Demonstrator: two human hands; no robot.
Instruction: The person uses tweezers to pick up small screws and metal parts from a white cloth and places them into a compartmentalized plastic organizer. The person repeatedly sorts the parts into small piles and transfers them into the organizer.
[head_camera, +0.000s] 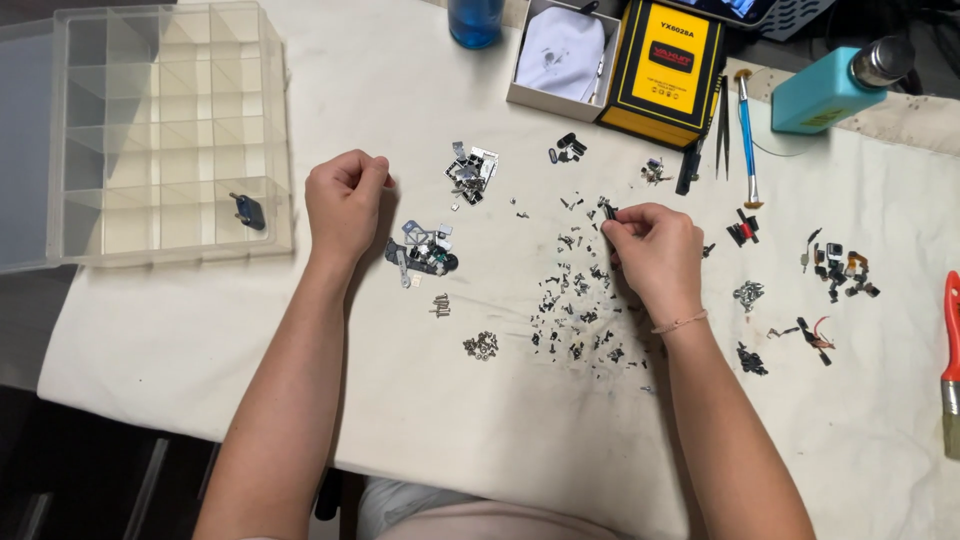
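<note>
Screws (575, 300), tiny and dark, lie scattered on the white cloth of the table (200, 340), just left of the right hand (655, 250), whose fingers (612, 222) pinch one small dark piece at the scatter's far edge. It could slip and vanish among the rest (they all look alike). The left hand (343, 205) is a closed fist beside metal brackets (425, 250), near the clear compartment box (170, 130); a careless sweep could mix the piles.
</note>
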